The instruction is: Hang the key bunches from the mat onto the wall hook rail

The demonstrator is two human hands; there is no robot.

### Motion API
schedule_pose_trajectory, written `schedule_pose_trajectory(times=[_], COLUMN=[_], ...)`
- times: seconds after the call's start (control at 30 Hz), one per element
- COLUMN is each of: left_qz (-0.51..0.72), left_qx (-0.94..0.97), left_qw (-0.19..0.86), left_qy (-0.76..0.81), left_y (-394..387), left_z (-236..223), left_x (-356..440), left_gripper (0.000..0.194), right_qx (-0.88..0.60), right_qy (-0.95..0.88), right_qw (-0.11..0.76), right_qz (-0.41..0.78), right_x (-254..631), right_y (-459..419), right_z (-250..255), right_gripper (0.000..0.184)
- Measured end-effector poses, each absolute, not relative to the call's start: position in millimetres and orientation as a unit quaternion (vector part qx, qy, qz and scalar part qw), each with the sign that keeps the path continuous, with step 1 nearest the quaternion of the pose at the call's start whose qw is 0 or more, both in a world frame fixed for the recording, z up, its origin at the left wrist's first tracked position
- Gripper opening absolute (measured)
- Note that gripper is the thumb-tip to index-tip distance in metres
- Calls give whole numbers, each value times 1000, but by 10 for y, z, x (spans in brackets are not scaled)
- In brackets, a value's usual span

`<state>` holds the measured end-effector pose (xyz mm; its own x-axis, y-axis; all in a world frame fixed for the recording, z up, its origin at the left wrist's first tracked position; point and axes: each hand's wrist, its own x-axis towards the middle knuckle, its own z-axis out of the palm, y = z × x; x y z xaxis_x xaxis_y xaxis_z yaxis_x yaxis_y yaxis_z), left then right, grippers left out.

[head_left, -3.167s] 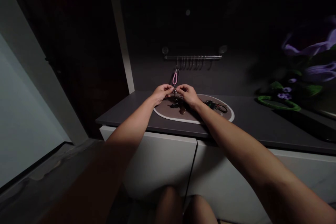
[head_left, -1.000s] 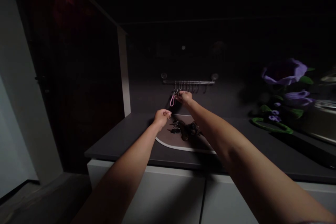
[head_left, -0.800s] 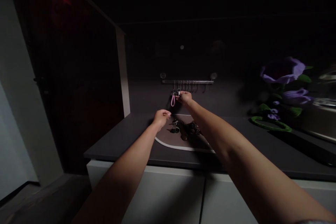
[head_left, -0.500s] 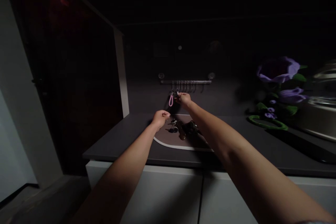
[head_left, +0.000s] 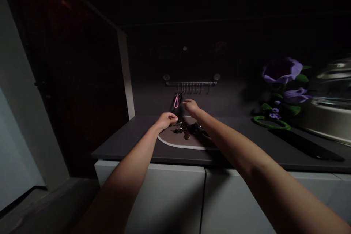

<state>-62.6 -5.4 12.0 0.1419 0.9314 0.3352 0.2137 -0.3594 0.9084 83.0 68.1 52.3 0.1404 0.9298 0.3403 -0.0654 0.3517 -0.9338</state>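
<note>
A pink strap keyring (head_left: 176,101) hangs from a hook at the left end of the clear wall rail (head_left: 192,83), with a dark key bunch (head_left: 180,96) close beside it. Just below and right of them is my right hand (head_left: 191,106), apart from the hooks, its fingers stretched to the left. Low over the mat's left part, my left hand (head_left: 166,120) has thumb and fingers pressed together; whatever they may hold is hidden. Near its fingertips lie keys with a round dark fob (head_left: 178,131) and a brown key holder (head_left: 187,134) on the brownish, white-edged mat (head_left: 175,142).
More dark items (head_left: 199,128) lie on the mat, partly behind my right forearm. To the right stand purple flowers (head_left: 283,71) with a green ring base (head_left: 270,123), a flat black object (head_left: 307,146) and a large pale vessel (head_left: 326,117). White cabinets (head_left: 170,190) front the counter.
My right hand has come down and away from the hooks, leaving the dark key bunch hanging there. The left hand stays low over the mat. The view has shifted slightly.
</note>
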Motion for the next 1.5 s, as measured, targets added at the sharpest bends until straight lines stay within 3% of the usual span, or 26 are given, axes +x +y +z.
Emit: schedule_pose_trajectory(times=[0.27,0.67,1.0,1.5], left_qz=[384,304,315,431], left_qx=[727,785,775,690], left_qw=[400,331,339,457], left_qy=[406,426,430,359], left_y=[-141,-108,-160,-158], left_z=[140,84,112,137], left_x=[-681,-724,-703,-682], left_gripper=[18,26,22,19], right_qx=[-430,-418,-458,-407], right_qy=[-633,-761,-815,-852], right_qw=[575,468,353,327], right_qz=[288,167,19,-46], right_x=[933,1153,1131,1077], right_y=[173,-168,-77,-152], right_z=[365,38,-5,63], right_gripper=[13,17,22,28])
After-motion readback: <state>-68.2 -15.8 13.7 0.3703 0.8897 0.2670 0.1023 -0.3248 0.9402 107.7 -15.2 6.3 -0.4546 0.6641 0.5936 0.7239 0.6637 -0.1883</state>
